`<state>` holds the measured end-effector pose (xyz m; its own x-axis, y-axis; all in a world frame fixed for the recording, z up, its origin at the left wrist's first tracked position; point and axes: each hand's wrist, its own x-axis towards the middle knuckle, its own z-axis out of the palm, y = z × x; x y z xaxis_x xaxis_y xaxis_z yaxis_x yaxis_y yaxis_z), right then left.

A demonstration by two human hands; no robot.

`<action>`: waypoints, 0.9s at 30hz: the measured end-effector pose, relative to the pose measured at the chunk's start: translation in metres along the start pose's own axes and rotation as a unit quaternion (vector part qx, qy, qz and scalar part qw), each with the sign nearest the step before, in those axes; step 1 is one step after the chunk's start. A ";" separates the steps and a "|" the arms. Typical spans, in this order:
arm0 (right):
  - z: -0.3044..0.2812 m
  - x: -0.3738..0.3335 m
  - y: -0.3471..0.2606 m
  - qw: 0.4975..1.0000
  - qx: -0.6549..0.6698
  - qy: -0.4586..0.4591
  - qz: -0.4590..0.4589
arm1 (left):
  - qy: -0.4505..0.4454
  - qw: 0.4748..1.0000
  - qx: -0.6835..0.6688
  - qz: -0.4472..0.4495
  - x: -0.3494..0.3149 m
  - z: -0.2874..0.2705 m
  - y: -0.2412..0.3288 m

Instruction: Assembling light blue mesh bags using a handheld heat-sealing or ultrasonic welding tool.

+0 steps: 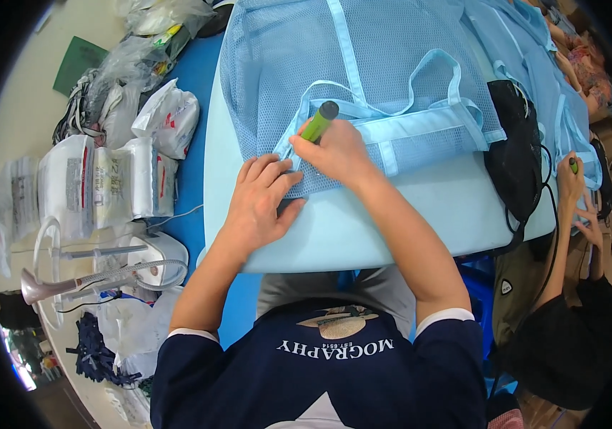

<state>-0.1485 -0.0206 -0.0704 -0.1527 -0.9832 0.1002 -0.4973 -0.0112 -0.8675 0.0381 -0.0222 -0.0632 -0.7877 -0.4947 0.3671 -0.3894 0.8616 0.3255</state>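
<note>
A light blue mesh bag (284, 64) with pale blue fabric bands and strap loops (434, 61) lies across the table in front of me. My right hand (338, 151) is closed round a thick green pen-like tool with a dark round end (318, 123). The tool leans over the bag's lower left corner, and my fingers hide its tip. Just to the left, my left hand (259, 196) rests palm down with fingers spread, its fingertips on the edge of the mesh by the band.
The pale blue tabletop (306, 239) has a rounded edge near me. A black bag (511, 157) hangs at its right side. Further right, a co-worker's hand (570, 182) holds a similar green tool. Wrapped packages (66, 186) and a garment steamer (156, 257) stand to the left.
</note>
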 end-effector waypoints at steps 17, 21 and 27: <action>-0.001 0.001 0.008 1.000 -0.009 -0.014 -0.007 | 0.020 1.000 0.011 0.009 0.000 0.001 0.000; -0.002 0.001 0.009 0.999 -0.026 -0.019 -0.002 | 0.017 1.000 0.003 0.014 0.000 0.003 -0.002; -0.004 0.001 0.007 1.000 -0.021 0.013 0.011 | 0.024 1.000 0.012 0.013 0.001 0.004 -0.001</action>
<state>-0.1557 -0.0207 -0.0740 -0.1862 -0.9779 0.0953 -0.5282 0.0178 -0.8489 0.0358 -0.0236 -0.0666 -0.7741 -0.4769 0.4165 -0.3812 0.8762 0.2947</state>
